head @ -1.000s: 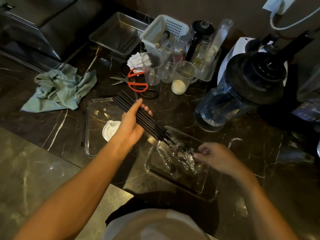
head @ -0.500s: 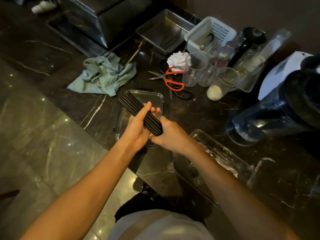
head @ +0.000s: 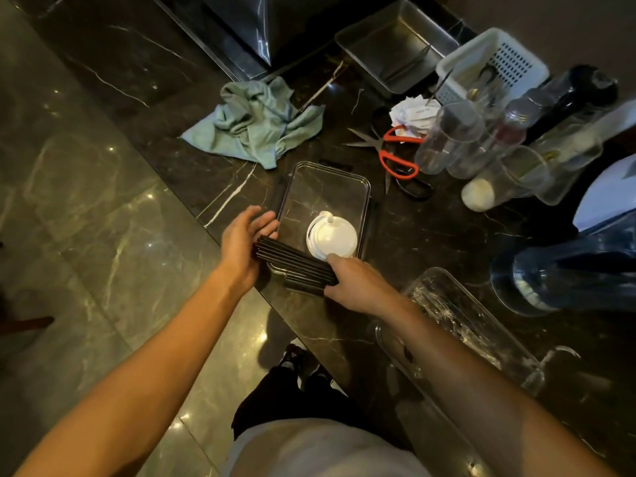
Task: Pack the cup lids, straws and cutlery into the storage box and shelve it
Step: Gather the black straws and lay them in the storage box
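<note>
A bundle of black straws [head: 294,261] lies across the near rim of the clear storage box [head: 365,192], which stands on the dark marble counter. White cup lids [head: 332,237] are stacked inside the box. My right hand [head: 354,284] grips the straws' right end. My left hand [head: 242,242] has straight fingers, its palm against the straws' left end. A second clear container [head: 457,304] at lower right holds plastic-wrapped cutlery [head: 438,313].
A green cloth [head: 258,122] lies behind the box. Red-handled scissors [head: 395,153], clear cups [head: 447,139], a white basket [head: 495,63], a steel tray [head: 395,43] and a blender jug [head: 568,270] crowd the right side. The floor lies to the left.
The straw bundle has come down from mid-air onto the box's near edge. My right hand took hold of its end; my left hand's fingers opened and slid to the other end.
</note>
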